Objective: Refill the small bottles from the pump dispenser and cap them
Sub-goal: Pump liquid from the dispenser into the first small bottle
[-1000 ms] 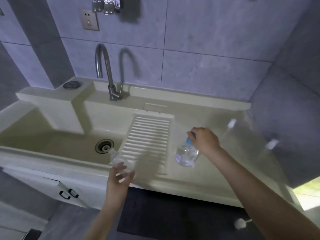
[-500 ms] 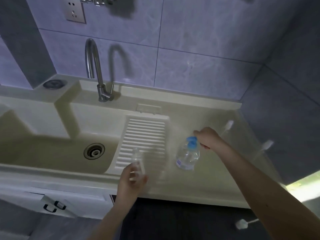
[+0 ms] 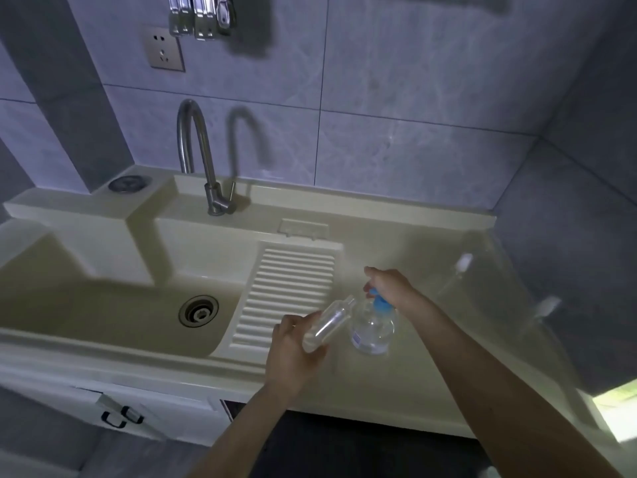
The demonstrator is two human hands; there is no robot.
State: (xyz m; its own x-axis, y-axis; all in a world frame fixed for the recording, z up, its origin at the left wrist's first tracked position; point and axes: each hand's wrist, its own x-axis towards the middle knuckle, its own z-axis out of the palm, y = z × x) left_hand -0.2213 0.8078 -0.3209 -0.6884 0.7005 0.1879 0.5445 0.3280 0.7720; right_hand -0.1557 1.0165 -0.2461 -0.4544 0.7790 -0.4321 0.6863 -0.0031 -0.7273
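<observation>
A clear pump dispenser (image 3: 373, 328) with a blue pump head stands on the cream counter, right of the ribbed washboard. My right hand (image 3: 391, 283) rests on top of the blue pump head, fingers laid over it. My left hand (image 3: 293, 346) grips a small clear bottle (image 3: 329, 322) by its lower half, tilted, with its open neck pointing up-right at the pump spout. Two more small clear bottles with white caps stand blurred at the right, one (image 3: 458, 274) farther back and one (image 3: 541, 313) nearer.
The cream sink basin (image 3: 103, 319) with a round drain (image 3: 199, 310) lies to the left, beside the ribbed washboard (image 3: 286, 298). A steel tap (image 3: 200, 157) stands at the back. Grey tiled walls close the back and right. A white cabinet sits under the counter.
My left hand has carried the small bottle right and up, from over the washboard to the dispenser's spout, tilting its neck towards it. My right hand stays on the pump head.
</observation>
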